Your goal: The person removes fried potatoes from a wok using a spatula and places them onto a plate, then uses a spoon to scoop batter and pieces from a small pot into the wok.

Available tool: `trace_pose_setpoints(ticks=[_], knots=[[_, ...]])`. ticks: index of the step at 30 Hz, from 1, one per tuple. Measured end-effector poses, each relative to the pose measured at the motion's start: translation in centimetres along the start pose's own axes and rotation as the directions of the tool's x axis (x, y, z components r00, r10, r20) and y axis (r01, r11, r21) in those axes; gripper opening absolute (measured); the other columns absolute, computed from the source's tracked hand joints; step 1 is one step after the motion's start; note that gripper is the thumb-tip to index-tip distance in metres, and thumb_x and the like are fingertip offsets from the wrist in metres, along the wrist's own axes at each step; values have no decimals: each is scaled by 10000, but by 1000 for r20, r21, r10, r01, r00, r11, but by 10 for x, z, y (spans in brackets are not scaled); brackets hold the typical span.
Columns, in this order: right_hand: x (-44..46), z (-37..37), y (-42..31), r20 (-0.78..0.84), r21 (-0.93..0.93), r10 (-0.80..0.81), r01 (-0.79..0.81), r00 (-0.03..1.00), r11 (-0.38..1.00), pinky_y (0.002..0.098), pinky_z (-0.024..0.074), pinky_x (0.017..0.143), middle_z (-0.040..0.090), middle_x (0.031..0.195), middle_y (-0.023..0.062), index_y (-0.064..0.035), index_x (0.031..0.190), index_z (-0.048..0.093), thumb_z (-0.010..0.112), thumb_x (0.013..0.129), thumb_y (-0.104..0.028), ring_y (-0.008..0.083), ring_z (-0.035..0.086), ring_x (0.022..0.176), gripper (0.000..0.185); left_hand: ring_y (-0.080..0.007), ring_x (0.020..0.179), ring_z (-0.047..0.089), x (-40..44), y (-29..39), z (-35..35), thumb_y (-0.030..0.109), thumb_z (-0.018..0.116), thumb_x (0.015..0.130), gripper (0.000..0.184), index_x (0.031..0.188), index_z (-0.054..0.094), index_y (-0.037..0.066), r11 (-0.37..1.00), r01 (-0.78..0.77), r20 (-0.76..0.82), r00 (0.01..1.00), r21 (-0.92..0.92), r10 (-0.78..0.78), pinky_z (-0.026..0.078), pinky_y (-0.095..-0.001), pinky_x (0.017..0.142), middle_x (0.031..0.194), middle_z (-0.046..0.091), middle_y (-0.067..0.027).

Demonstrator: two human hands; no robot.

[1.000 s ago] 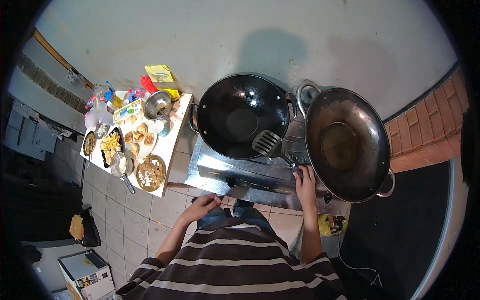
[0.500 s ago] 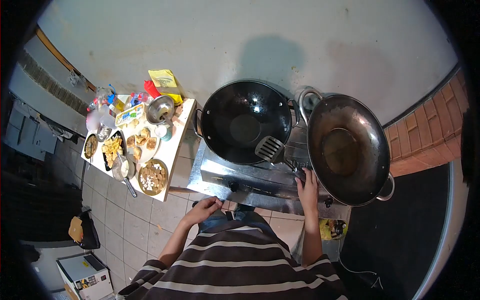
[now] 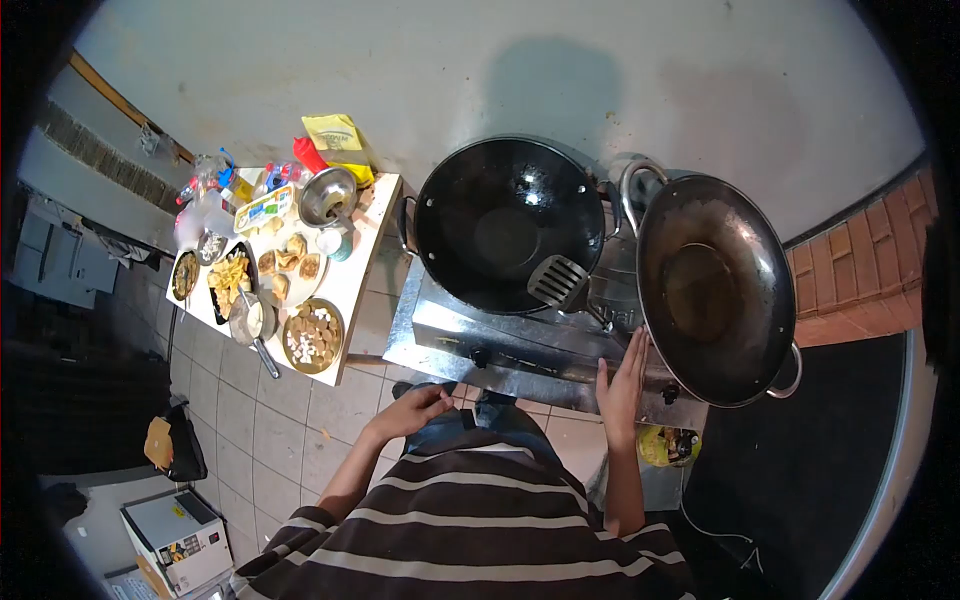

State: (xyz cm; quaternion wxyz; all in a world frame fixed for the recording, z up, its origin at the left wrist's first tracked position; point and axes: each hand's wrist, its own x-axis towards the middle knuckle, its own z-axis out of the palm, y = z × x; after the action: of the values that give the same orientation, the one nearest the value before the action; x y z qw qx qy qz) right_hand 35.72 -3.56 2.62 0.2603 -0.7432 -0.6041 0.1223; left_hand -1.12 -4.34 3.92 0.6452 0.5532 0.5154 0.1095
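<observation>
While the left hand (image 3: 415, 408) hovers loosely curled and empty, the right hand (image 3: 622, 393) meets the brown wok (image 3: 712, 290).
Right hand: fingers extended, nothing grasped; fingertips at the wok's left rim, contact apparent. Brown wok: tilted, at the right end of the stove (image 3: 500, 350). Black wok (image 3: 480, 190): left of it. Slotted spatula (image 3: 560, 283): head over the black wok's near-right rim, handle apart from both hands.
</observation>
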Motion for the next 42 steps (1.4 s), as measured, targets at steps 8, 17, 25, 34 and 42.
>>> trace_pose_setpoints(ticks=[8, 17, 25, 34, 42], knots=[[-48, 9, -35, -46, -8, -280, 280, 959, 960, 523, 280, 1122, 317, 1496, 259, 42, 1388, 434, 593, 914, -82, 449, 322, 1374, 515, -165, 815, 594, -18, -42, -50, 295, 561, 999, 322, 1017, 629, -19, 995, 53, -346, 938, 89, -19, 482, -323, 783, 850, 661, -93], [-20, 60, -166, 230, 352, -516, 423, 825, 835, 450, 442, 950, 426, 1321, 199, -28, 1181, 588, 631, 892, -72, 400, 494, 1182, 296, -301, 796, 653, -97, -137, -162, 284, 717, 858, 431, 1100, 553, -33, 974, 210, -994, 54, -86, -100, 515, -393, 719, 954, 665, -191], [-16, 92, -252, 309, 478, -546, 369, 778, 797, 439, 422, 978, 463, 1225, 191, -24, 1108, 607, 595, 876, -10, 369, 503, 1146, 233, -314, 928, 672, -88, -281, -261, 470, 802, 747, 859, 1285, 415, -75, 906, 21, -901, 102, -422, -422, 536, -386, 806, 1119, 623, -282], [-23, 121, -300, 321, 390, -546, 418, 774, 821, 412, 461, 880, 469, 1188, 176, -35, 1127, 599, 587, 877, -10, 327, 539, 1028, 251, -130, 514, 574, -76, -271, -278, 175, 613, 964, 167, 1017, 534, 38, 682, -370, -761, 467, -631, -451, 441, -254, 438, 673, 568, -25], [-35, 147, -338, 344, 477, -573, 387, 743, 789, 418, 427, 936, 506, 1119, 166, -37, 1087, 596, 572, 837, 23, 345, 519, 1068, 257, -56, 485, 391, -106, -259, -276, 182, 618, 968, 188, 1031, 476, 76, 710, -435, -816, 454, -553, -357, 311, -230, 386, 649, 443, 37]])
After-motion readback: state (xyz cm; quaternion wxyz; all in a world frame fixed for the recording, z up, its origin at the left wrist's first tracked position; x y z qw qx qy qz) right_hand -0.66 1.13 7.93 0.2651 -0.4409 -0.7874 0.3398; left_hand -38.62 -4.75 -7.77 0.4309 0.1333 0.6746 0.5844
